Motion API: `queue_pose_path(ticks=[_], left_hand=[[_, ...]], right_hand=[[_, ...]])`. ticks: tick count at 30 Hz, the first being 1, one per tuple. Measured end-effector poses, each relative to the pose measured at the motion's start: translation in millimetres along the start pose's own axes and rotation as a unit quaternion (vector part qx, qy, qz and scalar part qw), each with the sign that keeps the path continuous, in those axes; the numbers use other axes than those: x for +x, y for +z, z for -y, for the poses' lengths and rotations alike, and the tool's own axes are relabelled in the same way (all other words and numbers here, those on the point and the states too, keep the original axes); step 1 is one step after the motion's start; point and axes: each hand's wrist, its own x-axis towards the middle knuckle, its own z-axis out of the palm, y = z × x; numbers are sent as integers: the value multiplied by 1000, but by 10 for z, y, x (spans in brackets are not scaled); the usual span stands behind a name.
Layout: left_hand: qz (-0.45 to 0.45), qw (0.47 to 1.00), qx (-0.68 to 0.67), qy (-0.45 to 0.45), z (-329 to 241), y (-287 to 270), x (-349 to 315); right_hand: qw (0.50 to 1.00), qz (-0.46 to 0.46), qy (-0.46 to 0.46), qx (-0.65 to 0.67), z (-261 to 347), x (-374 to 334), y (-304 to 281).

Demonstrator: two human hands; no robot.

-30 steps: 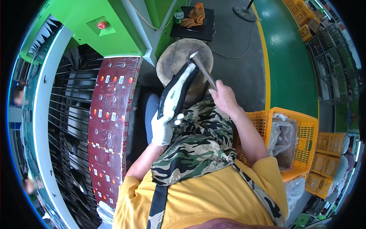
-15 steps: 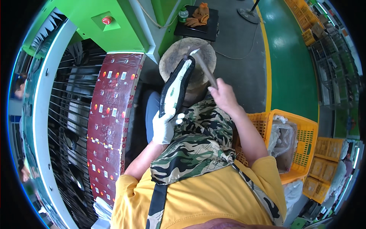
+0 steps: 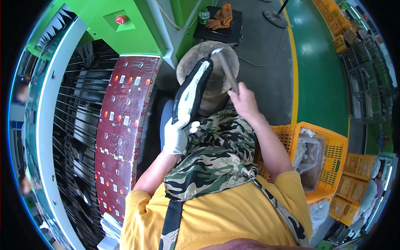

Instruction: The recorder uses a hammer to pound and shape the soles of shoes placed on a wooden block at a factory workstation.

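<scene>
My left hand (image 3: 175, 136), in a white glove, is closed round the near end of a black shoe upper (image 3: 193, 92). Its underside faces up and shows a white insole with small green print, ringed by folded black edging. The far end of the shoe lies over a round wooden stump (image 3: 186, 62). Bare, my right hand (image 3: 245, 102) grips the wooden handle of a hammer (image 3: 228, 71). The hammer's head is beside the shoe's far tip, above the stump; whether it touches the shoe I cannot tell.
Left stands a dark red printed panel (image 3: 121, 137) beside a rack of dark rods (image 3: 79, 116). A yellow crate (image 3: 339, 166) with plastic bags is close on the right. Beyond the stump, orange gloves (image 3: 223, 17) and a bottle (image 3: 204, 16) rest on a black stand (image 3: 233, 38).
My left hand and the shoe have shifted slightly down and left. The hammer stays near the shoe's far end, its head now a little further right. The view has tilted slightly.
</scene>
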Motion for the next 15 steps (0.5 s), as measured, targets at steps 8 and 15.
queue_pose_path(ticks=[8, 15], left_hand=[[16, 999, -35, -17, -118, 31, 112], [6, 999, -30, -25, -127, 14, 173]], right_hand=[[930, -215, -176, 242, 454, -91, -350], [997, -52, -48, 33, 9, -155, -109]])
